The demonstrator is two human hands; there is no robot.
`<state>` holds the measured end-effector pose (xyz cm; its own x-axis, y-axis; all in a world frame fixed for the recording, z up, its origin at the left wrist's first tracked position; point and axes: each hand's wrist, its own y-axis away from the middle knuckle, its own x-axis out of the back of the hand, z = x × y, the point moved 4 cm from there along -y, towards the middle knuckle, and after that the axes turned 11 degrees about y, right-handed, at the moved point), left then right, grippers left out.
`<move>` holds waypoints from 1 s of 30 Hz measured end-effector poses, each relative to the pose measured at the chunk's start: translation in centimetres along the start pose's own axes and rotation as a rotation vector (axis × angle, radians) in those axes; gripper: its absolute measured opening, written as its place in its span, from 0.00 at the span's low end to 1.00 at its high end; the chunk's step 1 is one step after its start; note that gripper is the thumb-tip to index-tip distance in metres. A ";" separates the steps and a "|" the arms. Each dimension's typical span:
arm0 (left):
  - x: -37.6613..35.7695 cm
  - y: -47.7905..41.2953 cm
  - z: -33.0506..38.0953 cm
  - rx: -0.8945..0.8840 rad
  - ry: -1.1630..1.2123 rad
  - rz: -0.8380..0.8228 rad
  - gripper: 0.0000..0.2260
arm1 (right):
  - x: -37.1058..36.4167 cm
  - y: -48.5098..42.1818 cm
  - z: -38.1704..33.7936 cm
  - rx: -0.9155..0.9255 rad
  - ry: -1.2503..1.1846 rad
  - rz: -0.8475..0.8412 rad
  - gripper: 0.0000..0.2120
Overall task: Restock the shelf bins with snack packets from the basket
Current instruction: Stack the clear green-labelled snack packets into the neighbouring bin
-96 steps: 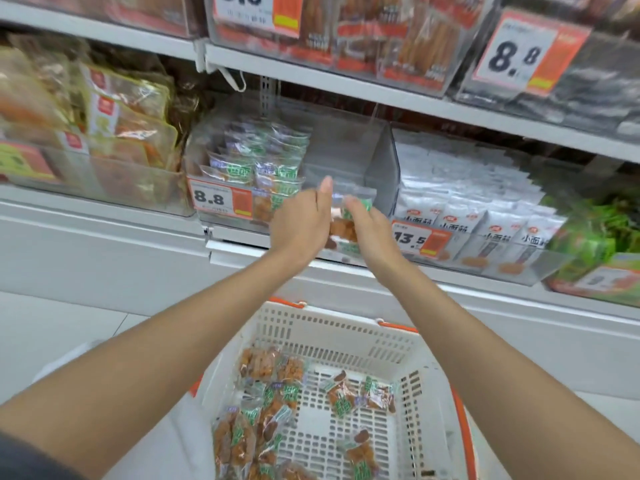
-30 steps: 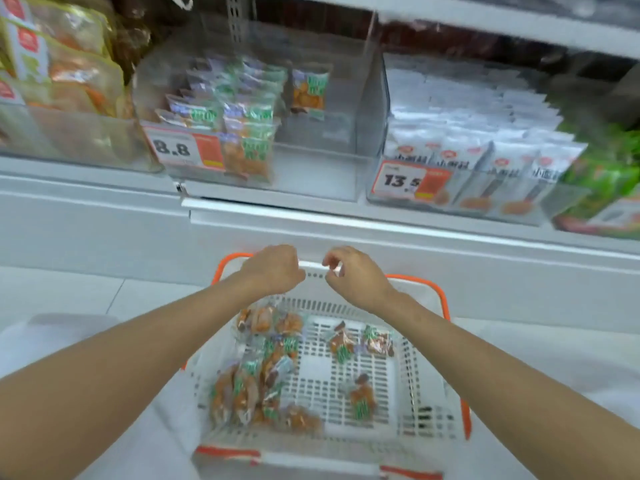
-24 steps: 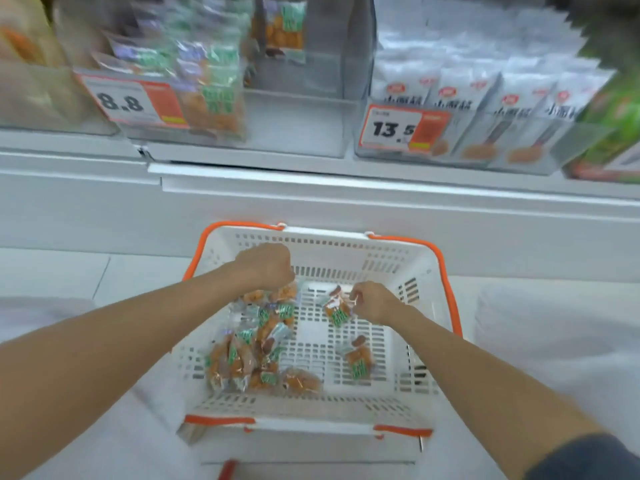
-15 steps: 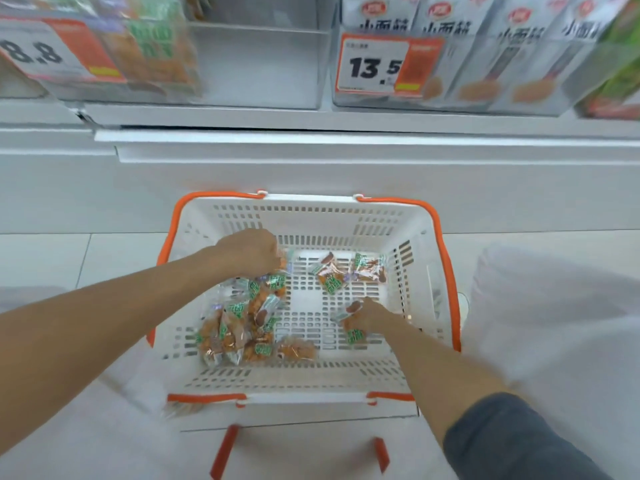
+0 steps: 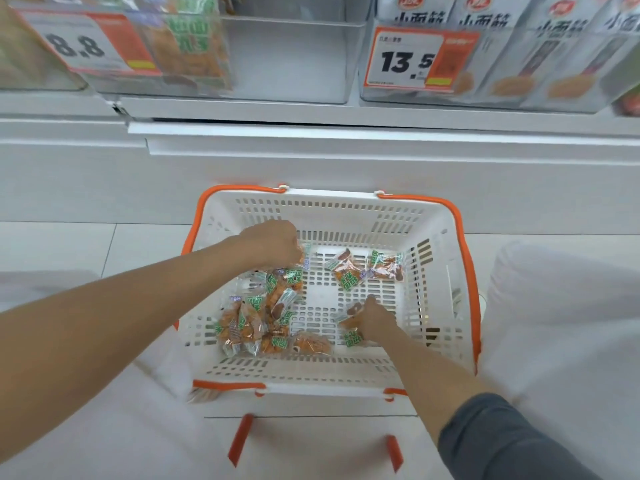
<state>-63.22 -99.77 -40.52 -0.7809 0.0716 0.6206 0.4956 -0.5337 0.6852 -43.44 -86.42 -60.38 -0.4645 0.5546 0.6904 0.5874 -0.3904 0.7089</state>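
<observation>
- Head view looks straight down into the white basket (image 5: 346, 197) with orange handles. It sits on the floor right below the shelf, so I judge each lift up to the bins will be short.
- My right hand (image 5: 372, 322) is low in the basket's near-right part, fingers curled round a lone packet (image 5: 352, 339). A brown end and a green label poke out on either side of the hand, so I read this as a closed grasp on it.
- My left hand (image 5: 273, 242) is at the far end of the heap of snack packets (image 5: 256, 317), knuckles up and fingers bent down toward the top packet (image 5: 304, 252). The hand hides its own fingertips, so I cannot tell whether it has clamped or only touches.
- Working the hands apart makes sense to me: one trip up could carry two packets.
- The heap fills the basket's left half, and a pair of loose packets (image 5: 346, 271) lies near the far-right corner.
- Above, the clear shelf bin (image 5: 294, 60) behind the 8.8 price tag (image 5: 79, 46) shows the same green-labelled packets at its left and bare space at its right. I take that gap as the destination.
- The neighbouring bin (image 5: 519, 74), tagged 13.5, is packed with white packs and is not for these.
- With many packets left below, I judge the restocking far from done.
</observation>
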 end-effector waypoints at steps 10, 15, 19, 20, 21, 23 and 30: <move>3.2 2.4 2.0 -0.096 0.264 0.153 0.18 | 17.8 6.4 -7.9 0.261 -0.343 -0.015 0.14; 4.8 5.1 3.8 -0.217 0.495 0.238 0.29 | 25.9 13.7 -10.6 0.478 -0.459 0.058 0.13; 5.9 5.8 4.3 -0.322 0.617 0.434 0.31 | 27.0 15.3 -10.8 0.478 -0.725 0.174 0.15; 6.2 5.9 4.3 -0.337 0.659 0.495 0.30 | 27.2 15.2 -11.1 0.454 -0.789 0.221 0.16; 6.6 5.9 4.2 -0.341 0.691 0.568 0.29 | 27.3 15.1 -11.4 0.417 -0.836 0.268 0.19; 7.1 6.2 4.1 -0.305 0.721 0.753 0.27 | 27.5 14.7 -11.8 0.317 -0.853 0.333 0.24; 6.1 6.2 4.9 -0.303 0.965 0.781 0.25 | 26.8 14.3 -12.4 0.406 -0.649 0.583 0.22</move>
<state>-63.03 -98.48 -30.63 -0.3441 -0.9168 0.2027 0.9389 -0.3364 0.0728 -55.71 -86.28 -29.90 0.3588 0.6996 0.6179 0.8511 -0.5171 0.0913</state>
